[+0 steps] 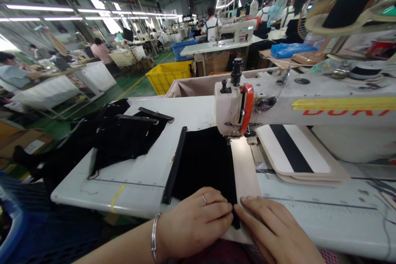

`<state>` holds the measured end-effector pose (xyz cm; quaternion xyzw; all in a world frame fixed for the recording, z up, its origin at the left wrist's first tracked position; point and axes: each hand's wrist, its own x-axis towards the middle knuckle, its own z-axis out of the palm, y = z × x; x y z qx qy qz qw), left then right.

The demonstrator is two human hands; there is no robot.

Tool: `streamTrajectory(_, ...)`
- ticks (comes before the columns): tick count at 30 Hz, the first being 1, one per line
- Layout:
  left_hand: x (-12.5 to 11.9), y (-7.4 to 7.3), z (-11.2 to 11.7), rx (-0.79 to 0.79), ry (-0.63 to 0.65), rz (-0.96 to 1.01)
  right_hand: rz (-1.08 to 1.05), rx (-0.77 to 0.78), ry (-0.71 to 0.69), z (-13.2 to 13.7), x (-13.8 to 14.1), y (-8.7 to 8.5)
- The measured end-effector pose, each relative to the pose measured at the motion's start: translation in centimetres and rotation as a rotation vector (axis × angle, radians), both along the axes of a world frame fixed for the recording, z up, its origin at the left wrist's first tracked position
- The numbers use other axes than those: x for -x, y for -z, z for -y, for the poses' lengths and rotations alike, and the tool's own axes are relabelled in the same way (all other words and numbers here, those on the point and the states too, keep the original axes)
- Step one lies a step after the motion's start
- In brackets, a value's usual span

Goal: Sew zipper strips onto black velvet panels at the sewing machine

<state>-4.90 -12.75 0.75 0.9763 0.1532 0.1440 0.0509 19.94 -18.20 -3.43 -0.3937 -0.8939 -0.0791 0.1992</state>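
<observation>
A black fabric panel (204,161) lies flat on the sewing table, with a dark zipper strip (175,165) along its left edge. Its right edge meets a beige strip (243,165) that runs up to the sewing machine head (233,107). My left hand (198,218) is closed at the panel's lower right corner, its fingers bent together on the edge; the thumb is hidden. My right hand (275,225) rests on the beige strip's near end, fingers stretched out and fairly flat, the tips close to the left hand's. The needle area is at the panel's far right corner.
Beige panels with a black stripe (293,152) are stacked under the machine arm. Black zippered pieces (130,136) overlap the table's left end. A blue basket (40,222) stands at lower left, a yellow crate (170,75) beyond the table. Other people work farther back.
</observation>
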Motion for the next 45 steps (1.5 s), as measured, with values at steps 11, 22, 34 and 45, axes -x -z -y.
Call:
streamTrajectory(11,0.3,0.6,-1.6,0.069,0.038,0.056,-0.07,-0.042,-0.014,-1.1,0.2,-0.9)
streamTrajectory(22,-0.4,0.4,-4.6,0.028,0.024,-0.007,-0.05,0.066,0.033,-2.6,0.2,0.0)
streamTrajectory(34,-1.1,0.5,-8.3,-0.02,0.016,-0.032,-0.084,0.13,0.098,-5.0,0.7,0.0)
streamTrajectory(45,-1.6,1.4,-11.7,-0.061,-0.023,-0.057,-0.109,0.134,0.143,-7.9,1.2,-1.1)
